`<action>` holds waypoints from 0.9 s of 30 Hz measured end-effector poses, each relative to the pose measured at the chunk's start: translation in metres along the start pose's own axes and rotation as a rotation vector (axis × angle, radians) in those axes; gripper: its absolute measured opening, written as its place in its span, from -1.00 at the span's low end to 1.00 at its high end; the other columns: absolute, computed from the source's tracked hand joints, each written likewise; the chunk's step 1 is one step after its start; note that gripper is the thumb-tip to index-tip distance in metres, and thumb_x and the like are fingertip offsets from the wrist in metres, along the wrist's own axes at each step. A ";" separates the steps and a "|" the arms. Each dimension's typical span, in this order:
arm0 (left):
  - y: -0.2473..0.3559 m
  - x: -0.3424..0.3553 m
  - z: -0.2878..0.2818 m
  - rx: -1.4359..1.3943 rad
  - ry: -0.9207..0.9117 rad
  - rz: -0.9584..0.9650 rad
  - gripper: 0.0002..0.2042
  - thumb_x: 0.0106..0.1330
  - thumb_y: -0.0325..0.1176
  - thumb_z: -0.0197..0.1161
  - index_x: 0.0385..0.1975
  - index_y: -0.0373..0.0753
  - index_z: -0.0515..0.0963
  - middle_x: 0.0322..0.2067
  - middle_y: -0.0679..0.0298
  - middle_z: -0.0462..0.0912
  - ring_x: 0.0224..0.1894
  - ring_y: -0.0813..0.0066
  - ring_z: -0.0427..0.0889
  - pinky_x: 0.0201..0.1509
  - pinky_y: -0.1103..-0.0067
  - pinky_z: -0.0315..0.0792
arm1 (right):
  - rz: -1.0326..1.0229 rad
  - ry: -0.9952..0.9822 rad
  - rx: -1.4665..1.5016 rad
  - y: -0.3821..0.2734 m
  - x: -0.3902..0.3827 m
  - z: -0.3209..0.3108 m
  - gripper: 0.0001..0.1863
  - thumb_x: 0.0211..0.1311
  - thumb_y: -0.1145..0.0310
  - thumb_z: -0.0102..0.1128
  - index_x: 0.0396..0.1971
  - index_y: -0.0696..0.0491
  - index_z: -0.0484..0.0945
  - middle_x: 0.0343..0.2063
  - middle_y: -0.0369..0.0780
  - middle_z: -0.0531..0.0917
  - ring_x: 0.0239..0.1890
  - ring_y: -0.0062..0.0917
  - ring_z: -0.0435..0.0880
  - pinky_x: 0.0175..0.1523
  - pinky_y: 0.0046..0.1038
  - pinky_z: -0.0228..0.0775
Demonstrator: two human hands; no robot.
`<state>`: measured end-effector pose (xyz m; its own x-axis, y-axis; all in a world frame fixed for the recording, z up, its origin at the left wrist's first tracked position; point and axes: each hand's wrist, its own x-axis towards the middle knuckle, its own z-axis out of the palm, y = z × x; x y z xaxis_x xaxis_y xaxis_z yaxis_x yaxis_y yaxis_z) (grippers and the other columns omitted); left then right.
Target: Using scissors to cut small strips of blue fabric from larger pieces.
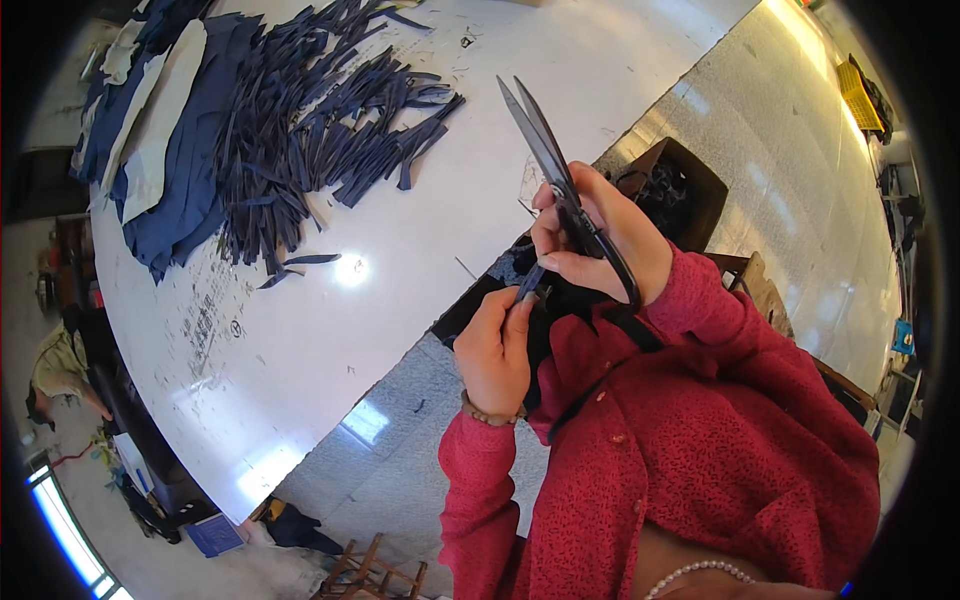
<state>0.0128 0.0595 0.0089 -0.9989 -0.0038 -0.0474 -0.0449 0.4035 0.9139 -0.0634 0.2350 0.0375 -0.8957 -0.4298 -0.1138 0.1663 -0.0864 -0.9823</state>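
My left hand [492, 348] pinches a short dark blue fabric strip [530, 284] between thumb and fingers, just past the table's near edge. My right hand [618, 228] is closed around a pair of black-handled scissors [540, 136]. Their long metal blades point up and away over the white table, a little apart at the tips. The right thumb and fingertip meet at the upper end of the strip, so both hands seem to touch it. Dark cloth lies behind and below the fingers, partly hidden by them.
On the white table [400, 270] lies a big heap of dark blue strips [300, 130]. Beside it are stacked blue fabric pieces [190, 190] and a pale piece [150, 170]. A brown box [710, 195] with dark scraps stands right of the table; a wooden stool [370, 575] is at lower left.
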 end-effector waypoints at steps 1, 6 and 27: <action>-0.003 0.001 -0.005 -0.183 -0.080 -0.097 -0.86 0.38 -0.41 0.10 -0.30 -0.35 0.54 -0.59 0.30 0.49 -0.57 0.59 0.42 -0.47 0.66 0.31 | 0.014 -0.001 0.028 -0.001 0.000 0.001 -0.51 0.05 0.53 0.25 -0.05 0.12 0.21 -0.42 -0.26 0.49 -0.36 -0.69 0.46 -0.21 -0.65 0.31; -0.010 0.000 -0.014 -0.470 -0.159 -0.236 -0.79 0.44 -0.36 0.02 -0.29 -0.36 0.54 -0.65 0.50 0.32 -0.57 0.79 0.22 -0.50 0.75 0.14 | 0.049 0.040 0.063 -0.003 0.004 0.006 -0.51 0.02 0.53 0.23 -0.06 0.12 0.20 -0.41 -0.25 0.49 -0.34 -0.67 0.47 -0.20 -0.65 0.31; -0.028 0.037 -0.047 -0.126 -0.087 -0.287 -0.89 0.34 -0.44 0.14 -0.30 -0.34 0.54 -0.58 0.38 0.56 -0.61 0.78 0.34 -0.54 0.78 0.20 | -0.080 0.362 -0.581 0.033 0.017 0.013 -0.58 0.08 0.59 0.19 -0.05 0.12 0.28 -0.46 -0.23 0.55 -0.43 -0.54 0.57 -0.24 -0.54 0.40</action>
<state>-0.0237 0.0055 0.0006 -0.9403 -0.0210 -0.3397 -0.3316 0.2807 0.9007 -0.0678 0.2132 0.0052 -0.9942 -0.1062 0.0195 -0.0640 0.4341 -0.8986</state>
